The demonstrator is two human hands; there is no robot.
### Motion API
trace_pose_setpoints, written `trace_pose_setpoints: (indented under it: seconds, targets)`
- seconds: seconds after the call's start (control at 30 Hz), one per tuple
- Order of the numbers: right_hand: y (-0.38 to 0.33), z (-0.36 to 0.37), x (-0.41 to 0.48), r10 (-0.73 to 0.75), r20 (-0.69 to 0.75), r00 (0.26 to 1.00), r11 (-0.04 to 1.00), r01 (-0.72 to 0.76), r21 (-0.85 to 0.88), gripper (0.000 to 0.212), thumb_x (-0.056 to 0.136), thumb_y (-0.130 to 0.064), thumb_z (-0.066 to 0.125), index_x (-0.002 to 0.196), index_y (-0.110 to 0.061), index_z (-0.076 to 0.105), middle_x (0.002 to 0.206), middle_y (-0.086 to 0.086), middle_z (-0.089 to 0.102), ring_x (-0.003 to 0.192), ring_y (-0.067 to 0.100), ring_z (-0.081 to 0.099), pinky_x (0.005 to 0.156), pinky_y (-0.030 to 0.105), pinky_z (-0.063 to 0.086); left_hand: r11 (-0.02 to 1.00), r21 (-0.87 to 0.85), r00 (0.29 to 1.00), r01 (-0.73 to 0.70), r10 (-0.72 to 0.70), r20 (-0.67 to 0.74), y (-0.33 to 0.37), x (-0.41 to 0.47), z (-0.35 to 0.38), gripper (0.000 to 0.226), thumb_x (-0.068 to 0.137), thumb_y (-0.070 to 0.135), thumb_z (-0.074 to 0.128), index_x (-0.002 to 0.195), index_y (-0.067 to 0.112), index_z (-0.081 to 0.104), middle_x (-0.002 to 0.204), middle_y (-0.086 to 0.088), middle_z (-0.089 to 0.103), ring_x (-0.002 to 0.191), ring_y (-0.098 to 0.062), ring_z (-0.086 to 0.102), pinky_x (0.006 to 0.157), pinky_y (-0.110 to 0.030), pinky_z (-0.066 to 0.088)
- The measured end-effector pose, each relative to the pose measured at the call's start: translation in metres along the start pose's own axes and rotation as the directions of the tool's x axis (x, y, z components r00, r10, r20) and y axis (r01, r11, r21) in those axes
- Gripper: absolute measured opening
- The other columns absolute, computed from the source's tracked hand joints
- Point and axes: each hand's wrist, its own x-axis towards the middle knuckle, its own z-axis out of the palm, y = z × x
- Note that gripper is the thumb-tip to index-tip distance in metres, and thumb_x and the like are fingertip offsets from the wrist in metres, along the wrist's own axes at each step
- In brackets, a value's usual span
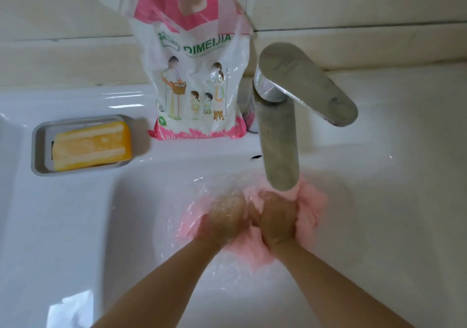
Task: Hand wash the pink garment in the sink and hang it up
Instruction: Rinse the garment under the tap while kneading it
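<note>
Washing is the stage you are at, and by the look of it somewhere in the middle of it. The pink garment sits bunched in the bowl of the sink, directly below the mouth of the faucet, wet through and spread out a little to either side of your fists. Your left hand has its fingers curled into the fabric, though splashing water blurs it, and your right hand clenches another handful just beside it, the two hands touching or nearly so. Water scatters over your knuckles and the basin wall, so I judge the tap is running, even though the spout hides the stream itself. No suds show plainly, so you cannot tell from here whether this is scrubbing or rinsing. The yellow soap bar lies in its grey dish on the left ledge, and the detergent bag stands against the wall behind the faucet; neither is in your hands. What is left, as far as I can judge: finish rubbing, rinse, wring out the water, shut the tap, then carry the garment off and hang it. No hanger or line is in view.
</note>
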Motion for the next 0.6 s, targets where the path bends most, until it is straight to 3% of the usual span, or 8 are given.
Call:
trace_pose_setpoints:
  seconds: [0.07,0.17,0.23,0.3,0.4,0.47,0.53,0.6]
  targets:
    - [-0.004,-0.005,0.003,0.075,0.043,0.996,0.993,-0.078,0.093,0.039,0.080,-0.040,0.043,0.056,-0.018,0.065,0.045,0.000,0.056,0.041,0.021,0.055,0.046,0.023,0.041,1.000,-0.019,0.995,-0.021,0.019,-0.095,0.001,0.000,-0.002,0.031,0.101,0.032,0.031,0.106,0.019,0.058,0.107,-0.002,0.061,0.100,-0.018,0.060,0.086,-0.028,0.048]
    - [-0.005,-0.025,0.008,0.225,0.242,0.944,0.886,-0.301,0.351,0.032,0.092,-0.035,0.046,0.069,-0.020,0.061,0.057,-0.002,0.057,0.052,0.019,0.055,0.044,0.019,0.033,0.986,-0.163,0.974,-0.027,-0.010,-0.227,-0.004,-0.006,-0.013,0.036,0.093,0.049,0.044,0.116,0.026,0.061,0.117,0.005,0.063,0.099,-0.018,0.062,0.081,-0.024,0.043]
    - [0.000,-0.043,0.000,0.199,0.339,0.920,0.811,-0.349,0.470,0.021,0.093,-0.036,0.050,0.091,-0.020,0.063,0.076,-0.005,0.064,0.064,0.014,0.058,0.052,0.017,0.039,0.963,-0.234,0.951,-0.134,0.059,-0.305,-0.002,-0.027,-0.026,0.051,0.083,0.055,0.050,0.125,0.027,0.056,0.118,0.004,0.062,0.100,-0.019,0.059,0.079,-0.022,0.037]
    - [0.004,-0.071,-0.016,0.087,0.353,0.932,0.813,-0.271,0.515,0.030,0.086,-0.044,0.052,0.110,-0.029,0.063,0.098,-0.015,0.065,0.075,0.007,0.059,0.062,0.020,0.043,0.910,-0.297,0.922,-0.289,0.182,-0.341,-0.003,-0.056,-0.034,0.058,0.078,0.060,0.054,0.126,0.027,0.049,0.111,0.004,0.062,0.098,-0.016,0.056,0.083,-0.023,0.038]
    - [0.011,-0.100,-0.039,-0.076,0.195,0.978,0.921,-0.006,0.390,0.037,0.082,-0.059,0.050,0.100,-0.033,0.068,0.089,-0.023,0.060,0.080,0.005,0.055,0.069,0.027,0.040,0.894,-0.294,0.895,-0.339,0.210,-0.394,-0.007,-0.083,-0.034,0.063,0.085,0.067,0.048,0.135,0.029,0.041,0.100,0.010,0.065,0.092,-0.006,0.056,0.088,-0.017,0.040]
    - [0.019,-0.097,-0.040,-0.165,0.063,0.984,0.968,0.149,0.202,0.049,0.084,-0.063,0.047,0.106,-0.026,0.070,0.106,-0.005,0.065,0.101,0.022,0.058,0.082,0.035,0.042,0.968,-0.100,0.878,-0.230,0.162,-0.451,-0.017,-0.084,-0.019,0.075,0.080,0.076,0.042,0.137,0.027,0.040,0.119,0.001,0.060,0.106,-0.017,0.055,0.095,-0.035,0.042]
    - [0.024,-0.078,-0.028,-0.152,0.145,0.978,0.983,0.134,0.127,0.068,0.082,-0.071,0.041,0.131,-0.026,0.057,0.139,0.009,0.048,0.129,0.031,0.042,0.102,0.045,0.034,0.998,0.001,0.926,-0.056,0.052,-0.373,-0.023,-0.078,0.002,0.097,0.069,0.088,0.033,0.144,0.025,0.033,0.142,-0.013,0.041,0.126,-0.030,0.038,0.098,-0.056,0.038]
    - [0.020,-0.053,-0.026,-0.121,0.268,0.956,0.990,0.097,0.103,0.074,0.082,-0.078,0.032,0.141,-0.034,0.041,0.151,0.011,0.034,0.135,0.035,0.036,0.106,0.050,0.033,1.000,0.002,0.948,-0.004,0.005,-0.318,-0.020,-0.072,0.024,0.105,0.066,0.091,0.028,0.147,0.024,0.028,0.149,-0.017,0.034,0.133,-0.032,0.030,0.097,-0.065,0.033]
